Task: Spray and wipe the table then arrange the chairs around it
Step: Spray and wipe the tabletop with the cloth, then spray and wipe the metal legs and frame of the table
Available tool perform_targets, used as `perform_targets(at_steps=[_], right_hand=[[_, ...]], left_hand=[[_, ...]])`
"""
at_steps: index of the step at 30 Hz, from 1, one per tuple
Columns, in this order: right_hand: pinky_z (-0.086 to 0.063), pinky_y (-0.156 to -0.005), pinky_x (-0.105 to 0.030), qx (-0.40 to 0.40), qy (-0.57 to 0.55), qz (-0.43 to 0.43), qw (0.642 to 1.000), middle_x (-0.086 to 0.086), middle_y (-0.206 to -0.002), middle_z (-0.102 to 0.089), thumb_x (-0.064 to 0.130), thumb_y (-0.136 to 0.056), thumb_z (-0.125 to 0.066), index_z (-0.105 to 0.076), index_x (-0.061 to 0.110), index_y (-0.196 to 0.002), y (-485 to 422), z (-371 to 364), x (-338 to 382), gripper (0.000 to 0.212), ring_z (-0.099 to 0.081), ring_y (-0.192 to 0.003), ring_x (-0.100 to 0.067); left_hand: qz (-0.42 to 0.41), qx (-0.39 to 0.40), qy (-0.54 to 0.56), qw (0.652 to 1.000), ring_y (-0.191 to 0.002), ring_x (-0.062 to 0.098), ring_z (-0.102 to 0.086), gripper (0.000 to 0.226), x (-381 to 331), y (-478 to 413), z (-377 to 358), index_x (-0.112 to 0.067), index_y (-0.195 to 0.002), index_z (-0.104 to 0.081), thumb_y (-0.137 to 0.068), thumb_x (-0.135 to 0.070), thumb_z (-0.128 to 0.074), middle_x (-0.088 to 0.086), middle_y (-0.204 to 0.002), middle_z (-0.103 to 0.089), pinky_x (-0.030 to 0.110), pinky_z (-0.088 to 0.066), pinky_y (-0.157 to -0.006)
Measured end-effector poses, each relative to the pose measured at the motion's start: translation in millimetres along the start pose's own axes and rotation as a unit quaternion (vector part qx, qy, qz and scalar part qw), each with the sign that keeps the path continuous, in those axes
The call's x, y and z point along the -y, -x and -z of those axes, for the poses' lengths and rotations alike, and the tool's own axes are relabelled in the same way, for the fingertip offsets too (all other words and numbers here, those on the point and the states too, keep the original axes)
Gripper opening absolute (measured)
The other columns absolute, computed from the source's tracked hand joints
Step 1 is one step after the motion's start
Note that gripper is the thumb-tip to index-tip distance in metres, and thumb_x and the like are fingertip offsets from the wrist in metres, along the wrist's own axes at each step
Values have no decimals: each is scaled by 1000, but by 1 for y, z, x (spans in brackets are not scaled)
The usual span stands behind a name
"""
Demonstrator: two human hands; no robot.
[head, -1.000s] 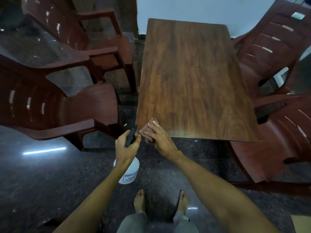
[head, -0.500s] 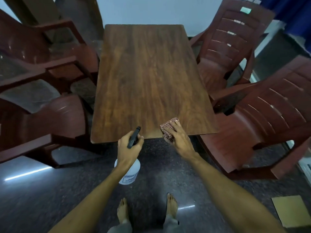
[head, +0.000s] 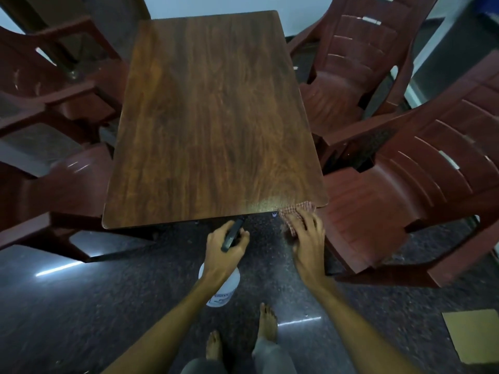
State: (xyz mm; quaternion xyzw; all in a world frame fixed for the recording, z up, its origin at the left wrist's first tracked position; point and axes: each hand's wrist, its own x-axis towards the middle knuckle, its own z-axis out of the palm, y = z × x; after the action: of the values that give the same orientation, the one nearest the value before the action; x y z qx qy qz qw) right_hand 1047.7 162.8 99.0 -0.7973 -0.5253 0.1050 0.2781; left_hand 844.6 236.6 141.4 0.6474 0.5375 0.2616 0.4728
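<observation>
Left hand (head: 226,245) is my starting reference: it is closed around the dark trigger head of the spray bottle (head: 222,290), whose white body hangs below the wrist, above the floor and just short of the table's near edge. I judge the bottle light and rigid but smooth-walled; the neck under the trigger is the secure place to hold it. Right hand (head: 306,233) is pressed flat, fingers spread, on the checked cloth (head: 297,211), which sits at the table's near right corner and droops over the edge. I judge the cloth soft and limp; it needs palm pressure to stay bunched while wiping. I read the table (head: 213,117) as stiff and slick, with a shine near the cloth.

Count, left to right: two chairs (head: 54,103) on the left, one table, one bottle, one cloth, two chairs (head: 405,184) on the right. I judge these moulded chairs light and stiff, best lifted by armrest or back rail.
</observation>
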Motion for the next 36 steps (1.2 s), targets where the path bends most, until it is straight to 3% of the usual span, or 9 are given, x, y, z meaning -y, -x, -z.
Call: perform_targets(at_steps=[3,6,11,14,16,19,24,29,36], right_hand=[[-40,-108,-39,-35,-144,-98,984,-3,-132,-55,-28,-62,-46,-63,16,-130,43,-32,-10,83,-44,-127,-15],[-44,-106,-37,-33,-219,-175,959,3,-124,-63,-24,-74,-43,-66,20,-124,53,-71,-29,70,-52,-120,-10],[-49,-103,-36,-46,-276,-125,952,-3,-121,-67,-25,-78,-44,-68,10,-119,19,-157,-90,59,-60,-118,-18],[-46,-105,-27,-72,-290,-113,948,-5,-125,-65,-23,-84,-45,-66,7,-121,-11,-202,-126,53,-57,-122,-17],[-43,-102,-15,-97,-287,-83,949,-3,-125,-64,-24,-83,-44,-66,9,-123,-26,-230,-146,56,-56,-123,-14],[-42,-106,-19,-132,-300,-38,944,-3,-126,-64,-23,-83,-43,-65,12,-123,-46,-267,-172,58,-57,-122,-13],[-38,-101,-9,-186,-303,8,935,5,-120,-64,-24,-81,-43,-64,24,-117,-66,-311,-199,64,-57,-117,-4],[-40,-104,-20,-214,-285,37,933,21,-116,-61,-23,-81,-42,-65,28,-116,-82,-325,-213,66,-56,-116,-1],[-42,-111,-38,-240,-212,70,945,4,-125,-64,-17,-86,-49,-68,14,-122,-87,-295,-198,51,-55,-124,-16]], left_hand=[[-7,-1,-4,1000,-53,10,-45,24,27,6,-9,-10,-78,-59,-99,-9,-70,-4,-59,-48,16,-32,-53],[-3,-1,6,1000,-53,9,-46,22,67,2,-21,-8,-78,-60,-98,-7,-71,4,-61,-52,18,-34,-52],[-33,-27,26,999,-59,21,-59,19,163,-33,-59,-9,-79,-64,-96,-12,-71,7,-65,-61,32,-44,-56],[-71,-45,31,996,-57,27,-59,21,218,-67,-85,-8,-78,-63,-94,-21,-68,10,-62,-60,38,-45,-55],[-97,-52,37,993,-53,21,-55,20,250,-88,-101,-11,-78,-61,-95,-18,-68,10,-60,-57,34,-43,-52],[-123,-59,38,990,-60,11,-59,18,291,-120,-125,-10,-80,-63,-96,-10,-71,7,-65,-62,26,-44,-58],[-162,-75,53,983,-63,15,-61,18,326,-152,-155,-8,-80,-64,-97,-6,-70,11,-68,-64,18,-43,-58],[-194,-72,76,975,-53,6,-55,18,338,-174,-172,-9,-80,-63,-97,-8,-69,5,-64,-62,16,-43,-54],[-228,-74,79,968,-60,13,-60,18,320,-178,-170,-13,-79,-62,-94,-13,-71,1,-67,-64,18,-44,-58]])
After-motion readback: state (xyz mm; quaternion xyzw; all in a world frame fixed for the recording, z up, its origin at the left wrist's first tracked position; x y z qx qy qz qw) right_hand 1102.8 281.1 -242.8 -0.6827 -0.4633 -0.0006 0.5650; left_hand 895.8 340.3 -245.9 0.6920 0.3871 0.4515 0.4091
